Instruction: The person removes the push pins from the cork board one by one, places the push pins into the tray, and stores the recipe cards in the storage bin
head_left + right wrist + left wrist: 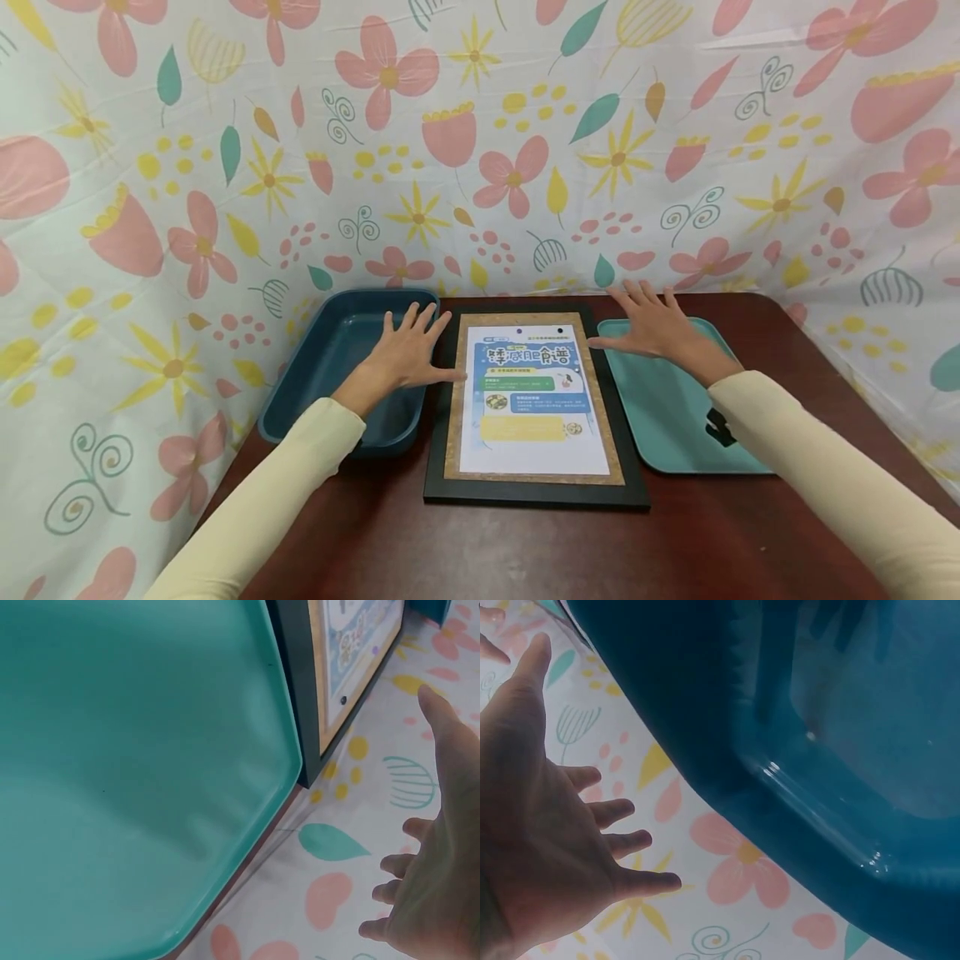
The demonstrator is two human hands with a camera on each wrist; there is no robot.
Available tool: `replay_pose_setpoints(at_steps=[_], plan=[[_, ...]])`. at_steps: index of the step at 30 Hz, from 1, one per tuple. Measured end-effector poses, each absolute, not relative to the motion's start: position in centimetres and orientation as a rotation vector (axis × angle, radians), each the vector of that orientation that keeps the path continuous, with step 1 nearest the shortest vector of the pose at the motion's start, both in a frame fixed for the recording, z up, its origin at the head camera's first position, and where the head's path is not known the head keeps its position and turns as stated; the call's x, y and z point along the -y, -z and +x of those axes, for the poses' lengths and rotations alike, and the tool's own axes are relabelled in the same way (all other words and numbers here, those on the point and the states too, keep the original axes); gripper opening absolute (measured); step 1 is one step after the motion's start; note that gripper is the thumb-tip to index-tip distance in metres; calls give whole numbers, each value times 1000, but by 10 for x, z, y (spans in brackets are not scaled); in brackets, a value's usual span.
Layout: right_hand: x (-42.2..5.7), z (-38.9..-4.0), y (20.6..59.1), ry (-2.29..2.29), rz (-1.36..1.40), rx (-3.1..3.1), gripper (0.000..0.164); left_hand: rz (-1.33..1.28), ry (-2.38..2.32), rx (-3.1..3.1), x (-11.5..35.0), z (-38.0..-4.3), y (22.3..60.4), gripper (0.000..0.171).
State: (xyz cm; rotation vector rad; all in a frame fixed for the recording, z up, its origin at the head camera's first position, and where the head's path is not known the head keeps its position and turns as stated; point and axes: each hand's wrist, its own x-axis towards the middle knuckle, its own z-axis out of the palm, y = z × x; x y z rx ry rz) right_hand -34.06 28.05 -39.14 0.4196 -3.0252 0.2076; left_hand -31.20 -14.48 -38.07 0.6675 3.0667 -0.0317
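My left hand (400, 354) hovers over the right side of a deep blue bin (311, 375), fingers spread and holding nothing. On the other side, my right hand (651, 327) is stretched out above the upper left part of a flat teal tray (660, 417), also with nothing in it. Between the two lies a black-framed cork board (453, 442) bearing a printed sheet (536, 458) with colored text blocks. Two pins, one purple (519, 331) and one black (560, 331), sit at the sheet's top. In the left wrist view the bin's interior (855, 750) shows no objects.
A dark reddish-brown table (525, 550) carries the bin, board and tray side by side. Flower-printed cloth (480, 108) hangs behind and along both sides, close to the table's far edge. A small black object (720, 427) shows under the right wrist, over the tray.
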Motion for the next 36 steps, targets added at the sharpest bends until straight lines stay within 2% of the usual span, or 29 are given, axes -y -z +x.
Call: replay_pose_setpoints(at_steps=[11, 24, 36], plan=[[-267, -341, 389, -209, 450, 3006, 112, 708, 59, -3033, 132, -312, 378, 116], [-257, -344, 387, -189, 470, 3009, 119, 726, -33, -3009, 113, -312, 375, 116], [-248, -347, 389, -189, 500, 3000, 119, 722, -36, -2996, 98, -316, 377, 116]])
